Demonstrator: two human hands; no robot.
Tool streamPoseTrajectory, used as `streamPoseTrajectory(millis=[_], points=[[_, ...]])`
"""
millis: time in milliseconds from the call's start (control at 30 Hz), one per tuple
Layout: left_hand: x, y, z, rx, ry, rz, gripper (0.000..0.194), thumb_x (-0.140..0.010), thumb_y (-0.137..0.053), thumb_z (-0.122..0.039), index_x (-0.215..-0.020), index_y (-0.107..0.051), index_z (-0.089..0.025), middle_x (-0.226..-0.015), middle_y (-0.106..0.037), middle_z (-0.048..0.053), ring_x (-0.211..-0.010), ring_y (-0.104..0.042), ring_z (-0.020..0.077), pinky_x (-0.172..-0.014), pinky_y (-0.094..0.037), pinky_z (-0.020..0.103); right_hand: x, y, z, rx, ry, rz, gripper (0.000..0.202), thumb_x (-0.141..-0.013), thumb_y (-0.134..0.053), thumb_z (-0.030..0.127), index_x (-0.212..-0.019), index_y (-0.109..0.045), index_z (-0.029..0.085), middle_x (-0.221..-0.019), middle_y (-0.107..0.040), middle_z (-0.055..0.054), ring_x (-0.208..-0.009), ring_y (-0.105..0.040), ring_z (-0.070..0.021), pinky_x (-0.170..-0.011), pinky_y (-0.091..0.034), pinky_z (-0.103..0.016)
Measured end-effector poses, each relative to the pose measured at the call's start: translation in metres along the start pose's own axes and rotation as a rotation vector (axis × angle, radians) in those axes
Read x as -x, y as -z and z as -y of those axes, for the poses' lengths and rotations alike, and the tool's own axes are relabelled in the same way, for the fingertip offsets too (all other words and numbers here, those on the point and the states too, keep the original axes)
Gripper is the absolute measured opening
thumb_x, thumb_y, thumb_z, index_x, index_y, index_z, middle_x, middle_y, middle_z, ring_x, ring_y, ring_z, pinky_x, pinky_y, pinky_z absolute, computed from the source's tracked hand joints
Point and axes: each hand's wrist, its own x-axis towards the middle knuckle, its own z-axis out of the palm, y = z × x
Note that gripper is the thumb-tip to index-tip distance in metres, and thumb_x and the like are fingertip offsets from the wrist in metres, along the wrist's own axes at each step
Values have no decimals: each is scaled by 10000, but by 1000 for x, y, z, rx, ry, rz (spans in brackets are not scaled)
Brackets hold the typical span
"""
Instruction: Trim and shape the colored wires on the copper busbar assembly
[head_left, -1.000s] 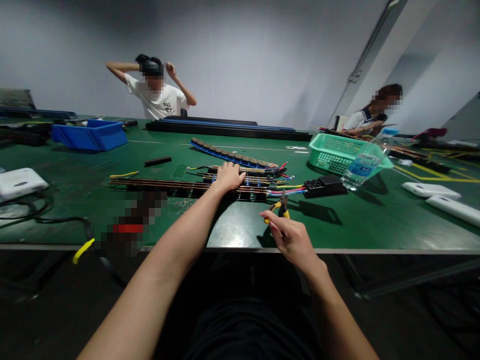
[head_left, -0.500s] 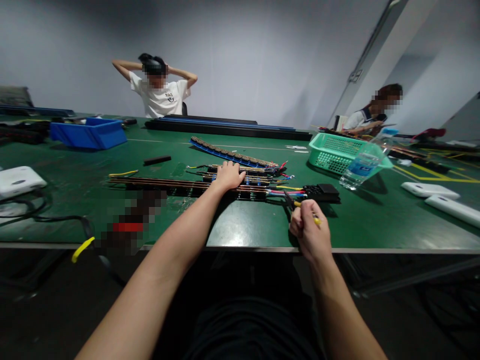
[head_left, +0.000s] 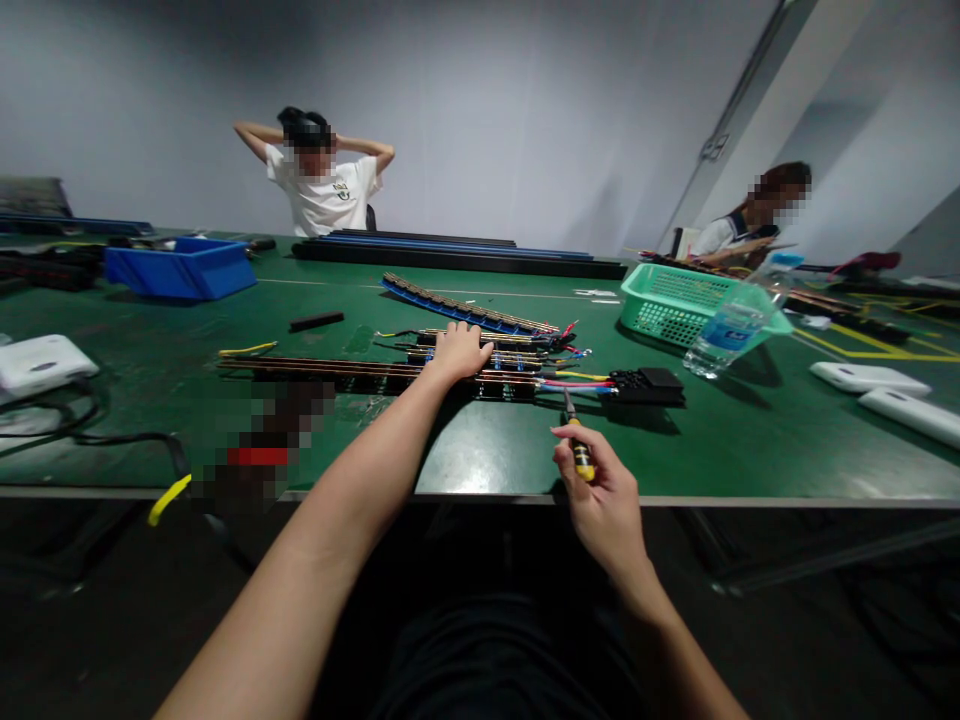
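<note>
My left hand lies over several dark strips with copper-coloured rods along them, thumb apart from the fingers, touching them from above. The nearest long strip runs under the hand. At its right end are red, blue and yellow wires and a black end piece. My right hand, in front of these wires, is closed around pliers with yellow-and-black handles. Their narrow jaws point up toward the wires, and I cannot tell whether they touch. Behind the left hand lies a slanted blue strip.
A green basket and a tilted water bottle stand to the right, near white devices. At the left are a blue bin, a white device and black cables. Long dark rails lie at the back. Two people sit beyond.
My right hand has moved a little left and turned, so the pliers now stand more upright with their handle showing. The left hand stays on the strips.
</note>
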Motion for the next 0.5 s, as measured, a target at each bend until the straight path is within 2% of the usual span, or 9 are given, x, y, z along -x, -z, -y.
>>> streamPoseTrajectory(millis=[100,167,300,367,433,500], points=[[-1,-1,0,-4,5,0,498,-1045,-415,-499,-1347,-616,-157,-1438,-572,179,-1341,-484,343,-1094,-418,466,2,6,11,-191,-19,-21,206,-955,-650,389,-1086,-702,238,-827,-645,-18,-634,-566,-130,-560,-445,-254],[-1,-2,1,-6,5,0,499,-1045,-412,-500,-1346,-617,-159,-1437,-574,179,-1340,-486,344,-1092,-420,467,-10,13,17,-342,-22,4,271,-928,-687,402,-1160,-673,264,-870,-637,-19,-581,-511,-110,-500,-400,-245],[-1,-3,1,3,-3,-10,509,-1045,-406,-495,-1348,-617,-146,-1435,-573,193,-1342,-487,355,-1095,-417,475,-66,25,23,-499,-74,13,451,-817,-785,418,-1222,-625,302,-902,-632,-2,-470,-391,-68,-402,-297,-237],[-1,-3,1,8,-3,-9,512,-1043,-407,-494,-1349,-616,-143,-1439,-568,196,-1346,-484,360,-1098,-413,480,-99,29,20,-532,-160,7,384,-810,-760,468,-1122,-648,274,-799,-604,26,-397,-302,-43,-360,-209,-233],[-1,-3,1,13,2,-2,505,-1043,-408,-498,-1352,-615,-157,-1447,-564,187,-1352,-480,357,-1101,-410,478,-127,30,15,-540,-287,42,374,-785,-746,517,-1030,-661,248,-739,-575,39,-375,-278,-33,-344,-160,-222],[-1,-3,1,17,8,1,497,-1043,-409,-502,-1353,-616,-173,-1452,-562,176,-1358,-476,353,-1104,-407,475,-143,29,7,-548,-371,10,392,-733,-767,527,-975,-656,239,-700,-565,50,-367,-287,-31,-334,-142,-209]])
